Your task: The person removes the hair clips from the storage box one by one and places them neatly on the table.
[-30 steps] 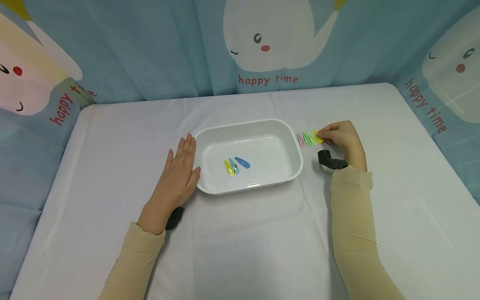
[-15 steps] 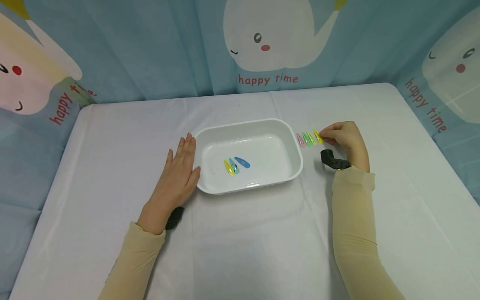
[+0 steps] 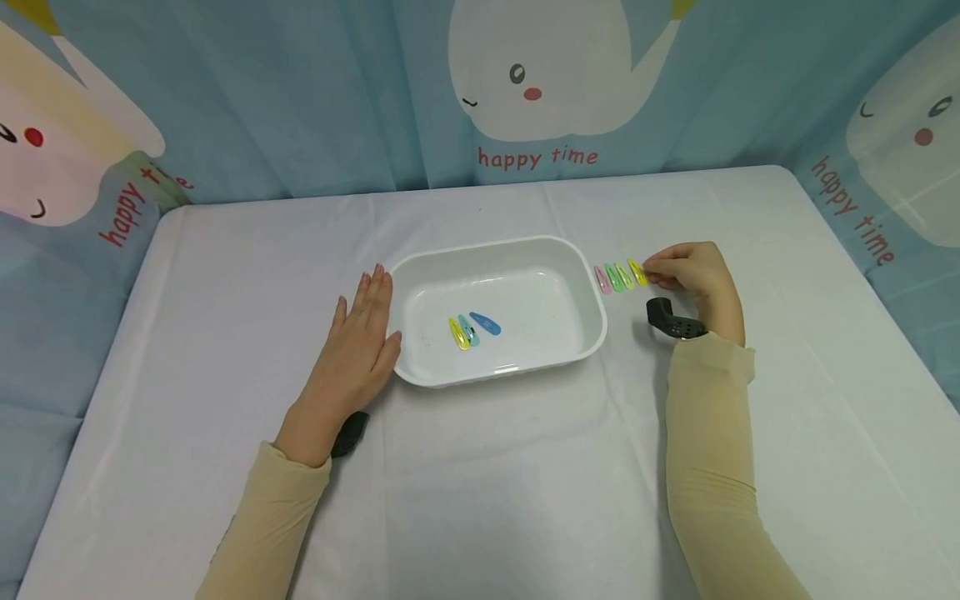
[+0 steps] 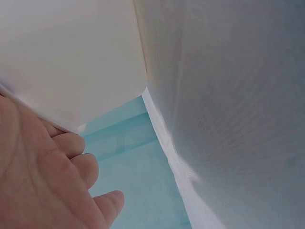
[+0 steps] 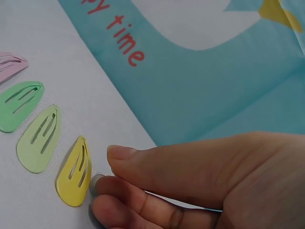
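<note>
My left hand lies against the left end of a white rectangular tray, its fingers straight along the rim; the left wrist view shows the fingers at the tray's wall. Inside the tray are a yellow snap hair clip, a light blue one and a darker blue one. Right of the tray, a row runs from a pink clip through a green clip and a pale green clip to a yellow clip. Beside that yellow clip, my right hand holds nothing, its fingers loosely bent.
A white cloth covers the table. A blue curtain with whale prints hangs along its back and sides. Black wrist cameras sit under the left wrist and by the right wrist.
My right hand has drawn slightly right, off the end yellow clip, which stays lying in the row. The left hand and the tray have kept their places.
</note>
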Demonstrator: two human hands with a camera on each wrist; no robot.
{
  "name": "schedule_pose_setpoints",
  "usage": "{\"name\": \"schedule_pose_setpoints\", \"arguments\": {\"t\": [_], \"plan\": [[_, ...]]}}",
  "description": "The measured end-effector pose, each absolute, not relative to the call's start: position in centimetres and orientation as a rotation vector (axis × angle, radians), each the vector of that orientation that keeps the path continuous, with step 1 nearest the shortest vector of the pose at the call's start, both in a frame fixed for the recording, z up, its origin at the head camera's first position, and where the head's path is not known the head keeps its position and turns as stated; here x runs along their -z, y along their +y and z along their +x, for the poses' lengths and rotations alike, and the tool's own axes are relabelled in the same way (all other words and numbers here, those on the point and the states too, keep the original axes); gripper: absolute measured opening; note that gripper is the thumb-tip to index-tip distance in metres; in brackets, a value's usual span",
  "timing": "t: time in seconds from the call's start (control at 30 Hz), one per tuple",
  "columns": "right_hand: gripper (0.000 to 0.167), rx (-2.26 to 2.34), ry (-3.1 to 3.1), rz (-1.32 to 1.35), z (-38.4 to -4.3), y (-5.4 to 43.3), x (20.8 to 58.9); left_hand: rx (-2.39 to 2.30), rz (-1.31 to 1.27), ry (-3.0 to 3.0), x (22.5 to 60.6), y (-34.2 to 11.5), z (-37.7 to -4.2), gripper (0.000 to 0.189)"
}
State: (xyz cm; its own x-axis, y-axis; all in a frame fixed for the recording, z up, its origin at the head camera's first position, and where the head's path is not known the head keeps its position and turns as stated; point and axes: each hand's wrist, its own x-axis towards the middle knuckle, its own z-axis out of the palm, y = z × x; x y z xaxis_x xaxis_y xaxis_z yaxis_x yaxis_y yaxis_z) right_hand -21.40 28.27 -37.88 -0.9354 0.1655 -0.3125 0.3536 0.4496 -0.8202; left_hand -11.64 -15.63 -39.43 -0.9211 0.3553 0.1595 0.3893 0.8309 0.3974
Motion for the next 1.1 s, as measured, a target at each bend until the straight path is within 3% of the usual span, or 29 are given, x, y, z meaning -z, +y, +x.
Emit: {"name": "schedule_pose_setpoints", "arguments": {"t": [1.1], "plan": [[0.008,1.561,2.546,0.366,-21.4,26.5,36.4,0.668,-0.591,-2.939,39.3,-15.5,-11.7,0.063]]}}
